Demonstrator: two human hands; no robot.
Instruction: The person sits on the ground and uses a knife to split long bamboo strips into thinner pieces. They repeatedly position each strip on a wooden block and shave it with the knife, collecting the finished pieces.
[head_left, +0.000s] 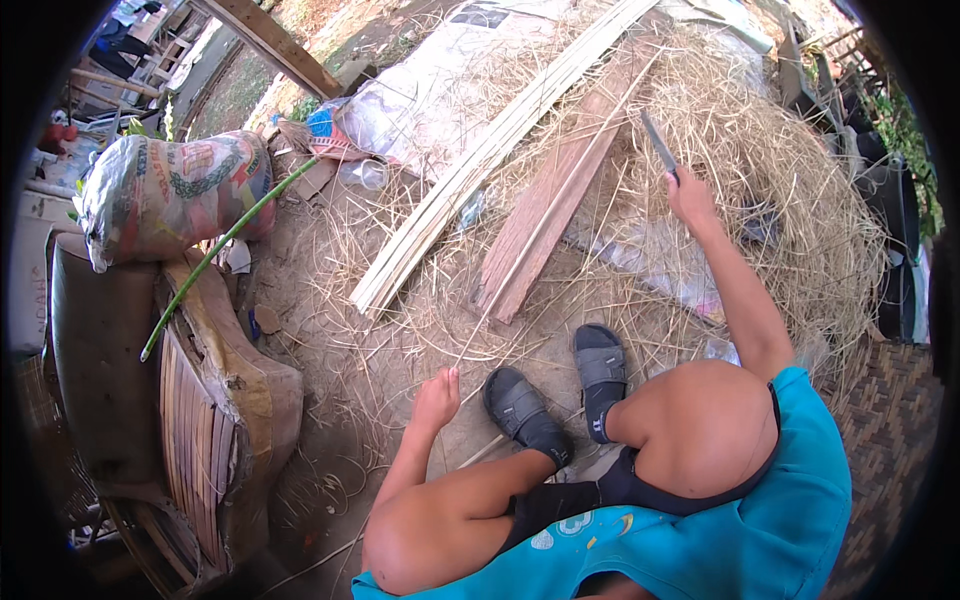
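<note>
Nearest, the wearer's teal shirt [740,535] spreads below and to the right of the left hand [437,400]. That hand is closed, its fingertips pinched together on the near end of a thin strip [580,172], which runs from them away and to the right, along the plank. Just right of the left hand are two dark sandals [517,400]. Left of it, well apart, stands a slatted seat [190,440], with a long green stalk [238,228] slanting above. Ahead and right of the left hand lies the brown plank [515,245].

The right hand [690,198], farther out, is clamped round the handle of a knife [658,142], the blade pointing away from it and slightly left. Around and beyond this hand spreads a heap of straw-coloured shavings [790,200]. Left of the right hand, past the plank, lies a bundle of pale strips [500,152]; much farther left is a stuffed sack [180,190].
</note>
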